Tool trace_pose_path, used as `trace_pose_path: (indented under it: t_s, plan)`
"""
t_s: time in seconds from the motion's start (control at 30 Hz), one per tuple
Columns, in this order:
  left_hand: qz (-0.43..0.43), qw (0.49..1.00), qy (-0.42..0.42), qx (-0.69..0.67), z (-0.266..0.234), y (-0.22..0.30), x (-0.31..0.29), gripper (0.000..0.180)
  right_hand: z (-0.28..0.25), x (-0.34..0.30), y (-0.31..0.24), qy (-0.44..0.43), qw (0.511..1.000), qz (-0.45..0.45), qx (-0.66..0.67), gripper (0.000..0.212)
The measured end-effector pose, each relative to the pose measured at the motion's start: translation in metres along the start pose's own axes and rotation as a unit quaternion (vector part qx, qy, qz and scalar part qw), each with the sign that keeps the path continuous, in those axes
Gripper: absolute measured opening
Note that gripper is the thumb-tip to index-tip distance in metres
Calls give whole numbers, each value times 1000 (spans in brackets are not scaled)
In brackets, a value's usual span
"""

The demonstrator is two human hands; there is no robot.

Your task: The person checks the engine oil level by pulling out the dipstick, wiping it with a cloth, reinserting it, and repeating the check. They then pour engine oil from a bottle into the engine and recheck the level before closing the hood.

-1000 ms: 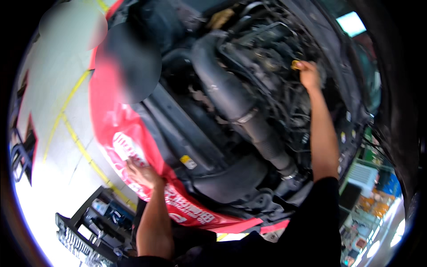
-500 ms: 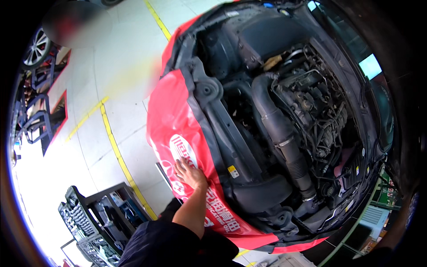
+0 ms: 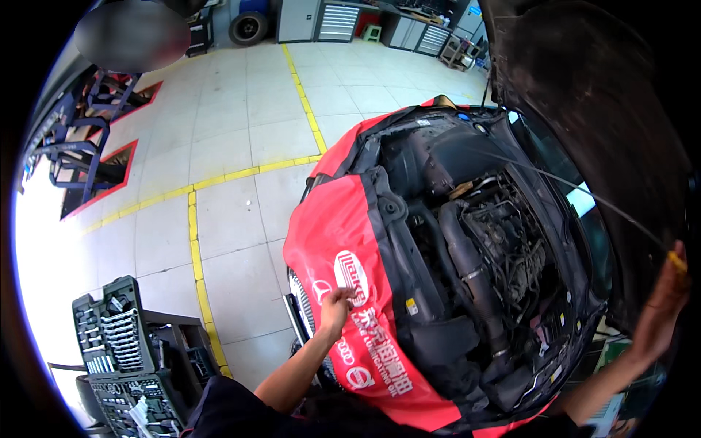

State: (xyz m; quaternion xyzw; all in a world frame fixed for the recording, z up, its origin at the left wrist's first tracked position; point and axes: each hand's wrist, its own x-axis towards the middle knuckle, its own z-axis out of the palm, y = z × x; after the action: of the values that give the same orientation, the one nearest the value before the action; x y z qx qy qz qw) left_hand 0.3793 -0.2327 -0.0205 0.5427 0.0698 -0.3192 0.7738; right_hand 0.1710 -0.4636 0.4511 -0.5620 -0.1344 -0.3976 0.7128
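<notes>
The oil dipstick [image 3: 600,198] is out of the engine [image 3: 511,237] – its thin rod slants across the view, from the raised hood's [image 3: 584,80] side toward the bay, seemingly above the car rather than seated in its tube. The person's right hand [image 3: 664,296] holds it up near the right rim, fingers pressed together on the yellow handle [image 3: 679,261]. Whether the rod carries any oil is too fine to tell.

The left hand [image 3: 336,312] is on the red fender cover [image 3: 325,223], its fingers curled in; whether they pinch the cloth or only rest there cannot be told.

As far as the view shows, opening the hood, draping the front end and withdrawing the dipstick are done – putting it back is not. The black intake duct [image 3: 466,254] lies in place across the bay. To the left, an open tool case [image 3: 120,336] stands well apart from both hands, its wrenches lined up in their slots.
</notes>
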Motion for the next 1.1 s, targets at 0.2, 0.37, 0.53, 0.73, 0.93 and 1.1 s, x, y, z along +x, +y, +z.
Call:
trace_pose_path:
  t_s: [0.2, 0.37, 0.53, 0.73, 0.93, 1.1]
  plan:
    - [117, 965, -149, -184, -13, 149, -130, 49, -2, -104, 145, 11, 949, 59, 310, 30]
    - [293, 913, -127, -253, -104, 186, -227, 67, 21, -151, 207, -72, 877, 183, 438, 33]
    - [355, 895, -10, -268, -143, 172, -335, 47, 3, -150, 211, -168, 875, 226, 394, 42]
    - [384, 873, 43, -296, -123, 79, -389, 48, 71, -159, 164, -169, 881, 258, 358, 17]
    - [389, 892, 73, -218, -95, 32, -405, 45, 52, -149, 178, -274, 859, 225, 368, 18]
    - [375, 902, 58, -205, -84, 28, -407, 38, 40, -151, 182, -306, 851, 211, 372, 19]
